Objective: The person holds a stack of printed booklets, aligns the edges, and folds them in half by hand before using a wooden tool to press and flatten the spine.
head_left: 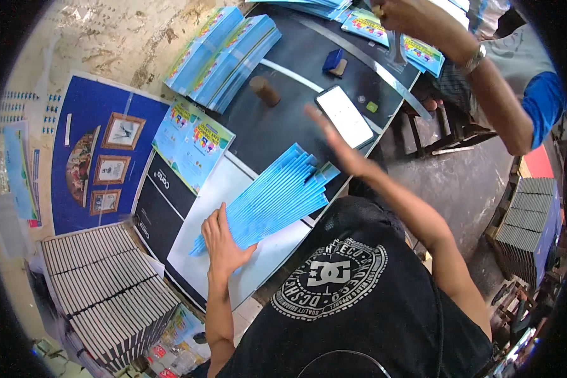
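A fan of light blue paper sheets (277,198) lies slantwise on the white board (214,183) in front of me, its edges stepped one over another. My left hand (225,244) rests on the near-left end of the fan, thumb apart from the fingers. Past the other end of the sheets, my right hand (343,145) is raised beside the phone (344,116), slightly blurred. Its fingers are stretched out, and I see nothing held in them. The phone lies face up with a bright white screen.
Stacks of printed blue booklets (223,60) stand at the back left, near a brown cylinder (264,91) and a blue stamp pad (334,61). A co-worker's arm (485,82) reaches in at upper right. Piled bound books (107,283) fill the lower left.
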A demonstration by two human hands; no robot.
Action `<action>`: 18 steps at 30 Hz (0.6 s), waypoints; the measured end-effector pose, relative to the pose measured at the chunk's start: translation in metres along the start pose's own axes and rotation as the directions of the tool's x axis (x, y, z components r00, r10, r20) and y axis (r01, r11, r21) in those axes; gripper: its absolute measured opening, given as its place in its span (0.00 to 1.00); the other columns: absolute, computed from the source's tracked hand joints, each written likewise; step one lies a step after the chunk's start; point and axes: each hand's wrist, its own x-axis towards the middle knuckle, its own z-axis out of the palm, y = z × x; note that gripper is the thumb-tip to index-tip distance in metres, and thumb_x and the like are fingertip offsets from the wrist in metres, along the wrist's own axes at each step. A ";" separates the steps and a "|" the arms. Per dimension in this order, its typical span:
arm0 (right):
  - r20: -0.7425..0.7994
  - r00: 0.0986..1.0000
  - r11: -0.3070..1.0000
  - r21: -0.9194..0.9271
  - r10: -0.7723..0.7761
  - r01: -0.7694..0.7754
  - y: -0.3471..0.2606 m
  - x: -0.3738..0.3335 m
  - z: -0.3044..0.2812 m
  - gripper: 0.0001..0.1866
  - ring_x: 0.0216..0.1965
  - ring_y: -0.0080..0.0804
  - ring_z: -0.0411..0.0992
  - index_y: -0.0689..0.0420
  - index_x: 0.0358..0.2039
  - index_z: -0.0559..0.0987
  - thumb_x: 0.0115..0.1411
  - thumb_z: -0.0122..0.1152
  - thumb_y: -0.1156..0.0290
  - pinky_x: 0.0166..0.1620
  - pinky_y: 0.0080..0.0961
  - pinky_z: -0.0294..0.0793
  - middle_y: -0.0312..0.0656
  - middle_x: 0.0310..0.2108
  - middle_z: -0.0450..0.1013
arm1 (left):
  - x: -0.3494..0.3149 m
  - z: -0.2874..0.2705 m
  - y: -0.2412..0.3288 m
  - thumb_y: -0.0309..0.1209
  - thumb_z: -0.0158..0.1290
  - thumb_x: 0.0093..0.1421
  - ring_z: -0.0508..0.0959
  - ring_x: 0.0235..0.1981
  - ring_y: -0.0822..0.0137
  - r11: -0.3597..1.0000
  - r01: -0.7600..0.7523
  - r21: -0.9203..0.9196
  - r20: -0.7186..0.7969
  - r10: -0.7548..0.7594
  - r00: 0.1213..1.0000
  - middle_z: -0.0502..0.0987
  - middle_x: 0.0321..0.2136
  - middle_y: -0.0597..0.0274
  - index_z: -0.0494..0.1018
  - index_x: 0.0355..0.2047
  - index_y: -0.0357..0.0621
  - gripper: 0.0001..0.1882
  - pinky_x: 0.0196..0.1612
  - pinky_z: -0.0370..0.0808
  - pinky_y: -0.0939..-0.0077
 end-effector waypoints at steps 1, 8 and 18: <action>0.049 0.999 0.999 0.031 -0.011 0.009 0.009 -0.004 0.026 0.51 0.75 0.48 0.46 0.62 0.75 0.47 0.68 0.37 0.31 0.74 0.43 0.46 0.56 0.75 0.46 | 0.004 0.001 0.001 0.43 0.72 0.42 0.63 0.58 0.40 1.000 -0.009 -0.002 -0.005 0.009 1.000 0.63 0.58 0.40 0.51 0.71 0.35 0.61 0.64 0.57 0.44; 0.294 0.956 0.959 -0.273 0.010 0.073 -0.005 -0.002 0.061 0.53 0.74 0.53 0.50 0.64 0.74 0.46 0.64 0.57 0.40 0.73 0.52 0.49 0.58 0.73 0.48 | -0.001 0.003 -0.002 0.43 0.72 0.41 0.65 0.57 0.41 0.999 -0.006 -0.032 -0.006 0.006 1.000 0.64 0.56 0.41 0.52 0.70 0.35 0.61 0.62 0.61 0.47; 0.440 0.891 0.441 -0.781 -0.115 0.443 -0.081 -0.011 0.044 0.33 0.52 0.42 0.74 0.57 0.49 0.76 0.46 0.75 0.53 0.55 0.49 0.73 0.43 0.43 0.73 | 0.003 -0.016 0.010 0.32 0.68 0.44 0.76 0.41 0.51 0.967 0.047 -0.250 -0.117 -0.078 0.990 0.77 0.36 0.55 0.76 0.38 0.40 0.21 0.49 0.69 0.57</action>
